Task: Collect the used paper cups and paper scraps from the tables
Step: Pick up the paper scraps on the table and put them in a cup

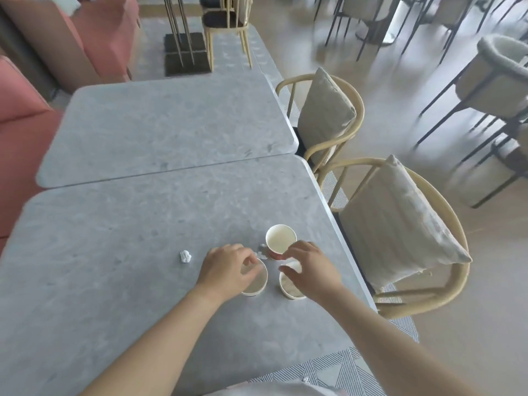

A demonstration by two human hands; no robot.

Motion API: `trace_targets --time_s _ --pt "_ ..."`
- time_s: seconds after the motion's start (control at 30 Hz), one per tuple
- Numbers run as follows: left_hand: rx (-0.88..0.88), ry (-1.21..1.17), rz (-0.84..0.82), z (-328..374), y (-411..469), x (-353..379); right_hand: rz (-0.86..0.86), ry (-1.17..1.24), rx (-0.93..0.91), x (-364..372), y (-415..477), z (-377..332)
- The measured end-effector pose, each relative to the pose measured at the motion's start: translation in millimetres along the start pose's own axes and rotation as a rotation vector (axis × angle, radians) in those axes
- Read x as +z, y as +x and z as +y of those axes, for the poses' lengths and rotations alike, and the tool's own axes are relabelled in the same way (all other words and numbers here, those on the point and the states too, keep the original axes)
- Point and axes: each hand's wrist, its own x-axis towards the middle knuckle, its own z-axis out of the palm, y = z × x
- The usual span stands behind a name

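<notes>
Your two bare forearms reach forward over the near grey stone worktop [114, 267], which stands edge to edge with a second grey worktop [171, 124] beyond it. Three paper cups cluster near the right edge of the near worktop. Your left hand [228, 270] lies over the left cup [255, 284], its fingers [248, 257] curled down on the far rim; a firm grip cannot be confirmed, since the hand hides much of the cup. Your right hand [308, 270] arches above the right cup [288, 287], covering its far side, with the fingertips [288, 254] meeting the near rim of the far cup [281, 238], which tilts its open mouth toward you; whether those fingers pinch the rim or merely touch it cannot be told. A small paper scrap [261, 254] lies between the two hands, just beside the far cup. A crumpled white paper ball [185, 256] rests alone on the worktop, to the left of your left hand and apart from the cups. Two wooden armchairs with beige cushions [400, 224] stand along the right side of the worktops; pink upholstered seating [20, 124] lines the left.
</notes>
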Motion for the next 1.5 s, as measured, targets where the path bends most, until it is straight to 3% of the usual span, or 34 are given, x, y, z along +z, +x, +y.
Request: trace_targets --time_s 0.17,0.4,0.57,0.77,1.13,1.5 --pt "-0.083 -0.054 0.045 -36 6 -15 0.009 -0.006 -0.012 12 31 -16" --pt "-0.198 -0.034 0.002 -96 13 -25 -0.103 0.040 -0.082 36 74 -56" --pt "-0.247 0.062 -0.187 -134 24 -16 -0.114 0.033 -0.076 46 98 -65" --pt "-0.256 0.116 -0.403 -156 35 9 -0.081 -0.070 0.082 35 93 -35" --pt "0.049 -0.182 -0.333 -91 89 31 -0.052 -0.108 0.306 25 76 11" --pt "0.175 -0.099 -0.496 -63 122 72 0.076 0.084 0.550 21 63 42"
